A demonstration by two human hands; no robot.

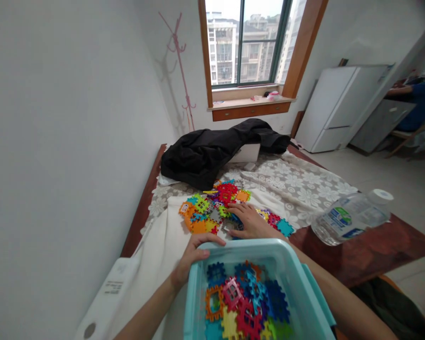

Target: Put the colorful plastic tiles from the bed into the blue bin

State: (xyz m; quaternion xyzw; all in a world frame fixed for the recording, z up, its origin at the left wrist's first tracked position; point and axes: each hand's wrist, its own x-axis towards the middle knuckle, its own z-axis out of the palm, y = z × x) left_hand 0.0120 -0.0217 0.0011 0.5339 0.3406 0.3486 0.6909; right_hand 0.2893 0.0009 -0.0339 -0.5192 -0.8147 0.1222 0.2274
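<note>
A light-blue plastic bin [269, 252] sits close to me with several colourful interlocking plastic tiles [244, 302] inside. My left hand [193, 257] grips the bin's far-left rim, fingers curled over the edge. My right hand [250, 219] reaches past the bin and lies palm down on a pile of loose colourful tiles [212, 208] spread on a white cloth on the table. Its fingers are stretched over the tiles; whether it holds one is hidden.
A black jacket [216, 148] lies at the table's far end, and a lace tablecloth [297, 184] covers the middle. A water bottle [350, 217] lies on its side at right. A white fridge [336, 108] and a seated person [421, 99] are at far right.
</note>
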